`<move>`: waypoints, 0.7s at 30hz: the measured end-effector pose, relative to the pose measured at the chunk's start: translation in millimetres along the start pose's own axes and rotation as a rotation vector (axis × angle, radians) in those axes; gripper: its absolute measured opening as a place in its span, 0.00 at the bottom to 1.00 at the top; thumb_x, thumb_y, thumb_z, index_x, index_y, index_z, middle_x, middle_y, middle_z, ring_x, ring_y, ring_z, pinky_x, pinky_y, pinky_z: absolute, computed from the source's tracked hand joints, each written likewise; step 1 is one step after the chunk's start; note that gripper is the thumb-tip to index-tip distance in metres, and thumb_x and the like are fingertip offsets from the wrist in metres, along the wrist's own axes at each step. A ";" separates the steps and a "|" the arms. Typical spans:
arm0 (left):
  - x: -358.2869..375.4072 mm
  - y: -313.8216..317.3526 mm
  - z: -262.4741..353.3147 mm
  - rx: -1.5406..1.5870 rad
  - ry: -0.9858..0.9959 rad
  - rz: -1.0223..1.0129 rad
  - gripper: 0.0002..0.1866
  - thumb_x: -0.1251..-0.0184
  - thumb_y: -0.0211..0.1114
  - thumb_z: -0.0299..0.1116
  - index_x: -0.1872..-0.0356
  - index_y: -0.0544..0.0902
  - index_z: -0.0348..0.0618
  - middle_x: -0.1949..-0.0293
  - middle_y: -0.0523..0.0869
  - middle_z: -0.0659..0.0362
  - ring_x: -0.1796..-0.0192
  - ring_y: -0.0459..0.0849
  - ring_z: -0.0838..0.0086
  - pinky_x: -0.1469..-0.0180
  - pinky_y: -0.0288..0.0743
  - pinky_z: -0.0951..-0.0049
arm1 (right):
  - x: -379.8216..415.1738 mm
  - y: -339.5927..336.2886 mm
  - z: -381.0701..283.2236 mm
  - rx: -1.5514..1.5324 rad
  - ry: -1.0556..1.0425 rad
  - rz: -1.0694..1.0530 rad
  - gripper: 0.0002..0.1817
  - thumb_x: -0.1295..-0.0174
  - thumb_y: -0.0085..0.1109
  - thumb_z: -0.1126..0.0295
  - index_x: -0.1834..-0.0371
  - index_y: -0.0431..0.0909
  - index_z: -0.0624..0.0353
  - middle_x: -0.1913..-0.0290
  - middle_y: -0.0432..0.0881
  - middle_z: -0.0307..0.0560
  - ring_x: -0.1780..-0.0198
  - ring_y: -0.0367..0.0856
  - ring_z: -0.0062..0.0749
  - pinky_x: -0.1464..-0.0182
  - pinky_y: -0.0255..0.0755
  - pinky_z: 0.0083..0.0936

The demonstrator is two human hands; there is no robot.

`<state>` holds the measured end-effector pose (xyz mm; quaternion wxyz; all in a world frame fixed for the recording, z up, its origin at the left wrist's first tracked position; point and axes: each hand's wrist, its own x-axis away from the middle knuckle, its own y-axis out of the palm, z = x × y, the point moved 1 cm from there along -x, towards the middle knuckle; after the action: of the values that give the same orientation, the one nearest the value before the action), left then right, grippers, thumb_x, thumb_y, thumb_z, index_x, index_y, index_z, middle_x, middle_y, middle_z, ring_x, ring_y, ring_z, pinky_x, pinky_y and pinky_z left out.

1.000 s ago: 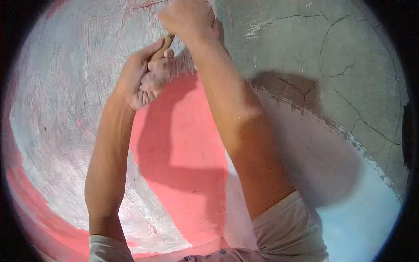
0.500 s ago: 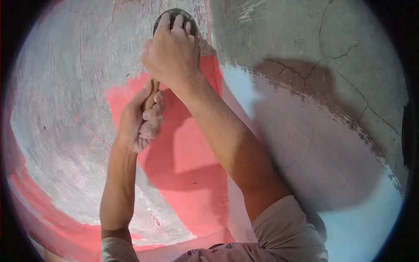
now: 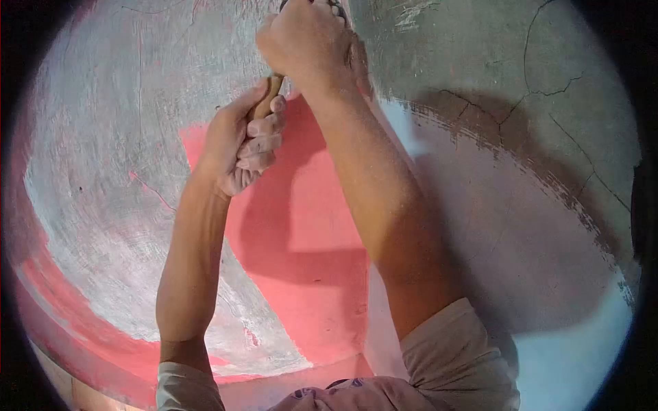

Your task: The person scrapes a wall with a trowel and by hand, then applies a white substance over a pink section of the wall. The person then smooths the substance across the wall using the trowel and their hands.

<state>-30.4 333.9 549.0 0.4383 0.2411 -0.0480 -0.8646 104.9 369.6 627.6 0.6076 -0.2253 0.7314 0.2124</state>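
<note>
My left hand (image 3: 236, 147) is closed round the wooden handle of a scraper-like tool (image 3: 267, 98) held up against the wall (image 3: 137, 123). Higher up, my right hand (image 3: 306, 42) lies over the tool's dark, rounded head, its fingers bent and pressing on it. Most of that head is hidden by the hand and the top of the view. Whitish dust coats the fingers of both hands. Beneath the tool is scuffed grey surface, beside a salmon-pink painted patch (image 3: 329, 205).
To the right, bare grey plaster (image 3: 452, 55) carries branching cracks. Below it a pale blue painted area (image 3: 562, 363) lies partly in my shadow. A pink band (image 3: 89, 325) curves along the lower left.
Both hands and the tool have moved up and to the right along the wall. The tool's dark head now sits mostly beyond the top edge of view.
</note>
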 end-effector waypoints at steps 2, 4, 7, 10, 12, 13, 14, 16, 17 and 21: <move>21.4 -17.0 -13.7 0.073 -0.063 0.012 0.21 0.09 0.47 0.50 0.59 0.79 0.47 0.79 0.67 0.70 0.87 0.53 0.88 0.92 0.45 0.86 | 15.6 18.2 1.0 -0.144 0.039 -0.070 0.46 0.38 0.61 0.60 0.24 0.60 0.86 0.27 0.66 0.89 0.27 0.68 0.82 0.30 0.61 0.82; 37.1 -21.6 -29.7 0.051 -0.057 0.068 0.20 0.09 0.48 0.50 0.59 0.77 0.47 0.79 0.67 0.70 0.87 0.56 0.88 0.92 0.46 0.85 | 34.0 18.7 0.0 -0.082 -0.016 -0.073 0.46 0.38 0.61 0.59 0.24 0.59 0.86 0.27 0.66 0.90 0.26 0.67 0.83 0.30 0.60 0.83; 14.9 1.5 -18.7 -0.031 0.032 0.159 0.20 0.09 0.49 0.49 0.60 0.78 0.47 0.80 0.67 0.70 0.88 0.58 0.88 0.92 0.46 0.84 | 11.6 9.6 3.6 -0.097 -0.008 -0.098 0.41 0.33 0.58 0.62 0.25 0.61 0.85 0.28 0.66 0.90 0.27 0.68 0.83 0.29 0.63 0.75; 12.2 -1.7 -8.2 -0.040 -0.013 0.149 0.20 0.10 0.50 0.50 0.60 0.78 0.47 0.80 0.67 0.71 0.88 0.58 0.88 0.92 0.46 0.84 | 1.2 6.2 2.8 -0.059 0.000 0.003 0.32 0.29 0.53 0.66 0.30 0.66 0.85 0.33 0.73 0.88 0.35 0.79 0.76 0.32 0.74 0.57; 29.0 -15.2 -18.3 0.063 -0.083 0.085 0.21 0.10 0.52 0.51 0.62 0.79 0.47 0.79 0.70 0.70 0.89 0.58 0.88 0.92 0.45 0.84 | 36.1 13.3 -6.1 -0.076 -0.016 -0.063 0.41 0.33 0.58 0.61 0.25 0.61 0.85 0.28 0.66 0.91 0.27 0.67 0.84 0.30 0.63 0.76; 28.7 -24.2 -28.1 0.067 -0.076 0.079 0.22 0.10 0.51 0.51 0.62 0.79 0.47 0.79 0.70 0.70 0.89 0.58 0.88 0.92 0.45 0.84 | 47.5 16.9 -5.9 -0.088 -0.027 -0.086 0.45 0.35 0.60 0.59 0.23 0.58 0.85 0.26 0.63 0.92 0.23 0.61 0.88 0.29 0.57 0.85; 28.1 -26.8 -33.0 0.064 -0.074 0.074 0.22 0.10 0.51 0.52 0.62 0.79 0.47 0.79 0.71 0.69 0.89 0.59 0.88 0.92 0.44 0.84 | 52.9 25.8 0.2 -0.099 -0.060 -0.036 0.46 0.34 0.61 0.58 0.23 0.58 0.85 0.26 0.63 0.92 0.23 0.62 0.88 0.29 0.59 0.84; 23.2 -12.9 -30.5 0.009 -0.046 0.161 0.22 0.10 0.51 0.52 0.62 0.79 0.47 0.80 0.71 0.69 0.89 0.60 0.88 0.92 0.45 0.85 | 31.2 26.7 7.3 -0.043 -0.032 0.033 0.35 0.35 0.60 0.60 0.33 0.67 0.80 0.35 0.71 0.87 0.33 0.73 0.83 0.35 0.72 0.71; 19.1 -6.7 -21.3 0.000 -0.035 0.139 0.22 0.10 0.51 0.52 0.61 0.79 0.47 0.80 0.70 0.70 0.89 0.60 0.88 0.92 0.45 0.85 | 19.1 20.5 10.3 -0.016 -0.016 0.070 0.31 0.35 0.60 0.61 0.38 0.71 0.78 0.39 0.76 0.85 0.38 0.78 0.81 0.39 0.78 0.65; 30.4 -8.2 -27.1 -0.015 -0.054 0.163 0.21 0.09 0.50 0.51 0.60 0.79 0.48 0.81 0.68 0.70 0.89 0.59 0.88 0.92 0.45 0.86 | 36.3 16.5 2.6 0.037 -0.099 0.172 0.32 0.30 0.56 0.67 0.30 0.65 0.84 0.35 0.74 0.85 0.33 0.76 0.77 0.30 0.72 0.59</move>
<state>-39.1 318.7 511.4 0.5075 0.2096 -0.0730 -0.8326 91.4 381.8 592.0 0.6267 -0.1395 0.7209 0.2610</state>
